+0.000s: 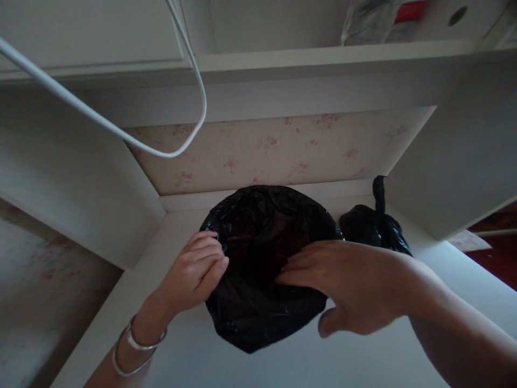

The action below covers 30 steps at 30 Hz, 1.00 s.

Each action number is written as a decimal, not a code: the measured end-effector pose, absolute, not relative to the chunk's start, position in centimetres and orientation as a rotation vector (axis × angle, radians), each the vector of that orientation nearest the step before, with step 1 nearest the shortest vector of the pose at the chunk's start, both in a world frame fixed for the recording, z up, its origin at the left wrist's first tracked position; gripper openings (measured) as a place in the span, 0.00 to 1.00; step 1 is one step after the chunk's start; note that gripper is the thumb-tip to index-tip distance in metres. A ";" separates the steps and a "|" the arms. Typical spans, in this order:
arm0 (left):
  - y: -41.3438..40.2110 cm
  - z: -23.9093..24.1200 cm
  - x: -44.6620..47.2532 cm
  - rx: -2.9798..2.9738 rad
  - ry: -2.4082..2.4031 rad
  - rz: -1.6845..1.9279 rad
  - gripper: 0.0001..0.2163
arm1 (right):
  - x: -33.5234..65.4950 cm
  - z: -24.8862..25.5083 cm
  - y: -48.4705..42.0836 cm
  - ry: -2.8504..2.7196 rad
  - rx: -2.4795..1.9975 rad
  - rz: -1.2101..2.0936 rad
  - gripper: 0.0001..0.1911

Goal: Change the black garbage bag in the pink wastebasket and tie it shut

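A black plastic bag [262,318] stands with its mouth wide on the white surface, its rim spread in a rough circle. Whether a bin lies under the plastic is hidden. My left hand [202,267] grips the left rim, its fingers curled over the edge and the thumb pressed against them. Over the right rim reaches my right hand [339,283], its fingers stretched into the mouth and the thumb held apart outside. Dark red shows faintly inside the bag; what it is I cannot make out.
A second black bag [363,226], knotted at the top, sits behind on the right. White side panels flank the surface, and a shelf [323,59] runs above. A white cable [161,153] hangs in a loop at upper left. Flowered wallpaper [266,151] covers the back.
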<state>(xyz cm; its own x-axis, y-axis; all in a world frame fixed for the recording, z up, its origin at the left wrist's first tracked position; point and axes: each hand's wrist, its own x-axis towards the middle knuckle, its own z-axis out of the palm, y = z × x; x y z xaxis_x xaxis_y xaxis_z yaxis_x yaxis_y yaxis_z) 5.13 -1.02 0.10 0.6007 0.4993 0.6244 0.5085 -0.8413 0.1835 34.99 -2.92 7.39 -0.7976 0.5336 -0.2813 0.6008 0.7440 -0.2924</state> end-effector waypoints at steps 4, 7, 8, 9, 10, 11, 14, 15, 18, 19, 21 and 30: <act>-0.9 0.4 4.6 -2.758 -0.890 -1.088 0.08 | 35.2 6.9 -2.8 2.592 1.060 -0.377 0.16; -3.2 0.7 6.8 -2.655 -0.888 -1.151 0.08 | 33.6 6.2 -3.2 2.622 1.032 -0.304 0.14; -4.3 0.7 7.9 -2.629 -0.909 -1.133 0.08 | 32.9 6.0 -3.3 2.674 1.008 -0.292 0.16; -5.2 0.6 9.1 -2.597 -0.947 -1.116 0.07 | 32.2 5.8 -3.6 2.730 0.972 -0.286 0.17; -6.1 0.5 10.1 -2.573 -0.989 -1.106 0.07 | 31.6 5.7 -3.8 2.784 0.941 -0.287 0.17; -6.7 0.3 11.0 -2.544 -1.021 -1.109 0.07 | 31.1 5.5 -4.0 2.834 0.916 -0.296 0.16; -7.0 -0.4 11.9 -2.441 -1.106 -1.097 0.10 | 30.7 5.6 -4.2 2.936 0.883 -0.375 0.14; -6.7 -0.6 11.7 -2.423 -1.104 -1.085 0.11 | 31.0 5.8 -4.2 2.957 0.900 -0.404 0.14; -5.1 -1.0 10.1 -2.455 -0.981 -1.121 0.14 | 32.6 6.0 -3.6 2.914 1.036 -0.404 0.18; -4.5 -1.1 9.5 -2.479 -0.931 -1.165 0.14 | 33.2 6.0 -3.4 2.871 1.095 -0.355 0.18; -3.3 -1.2 8.2 -2.528 -0.855 -1.254 0.15 | 34.3 5.7 -2.7 2.800 1.157 -0.218 0.15; 1.5 -1.9 5.3 -2.676 -0.662 -1.381 0.16 | 36.1 3.5 1.1 2.999 1.039 -0.085 0.13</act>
<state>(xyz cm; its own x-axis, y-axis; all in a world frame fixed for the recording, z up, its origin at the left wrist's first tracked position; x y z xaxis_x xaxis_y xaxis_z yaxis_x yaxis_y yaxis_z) 5.29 1.49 -1.90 0.5071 0.3466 0.7891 0.3986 -0.9061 0.1419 36.11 1.13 3.50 -0.7854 0.6189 0.0139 0.6171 0.7845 -0.0617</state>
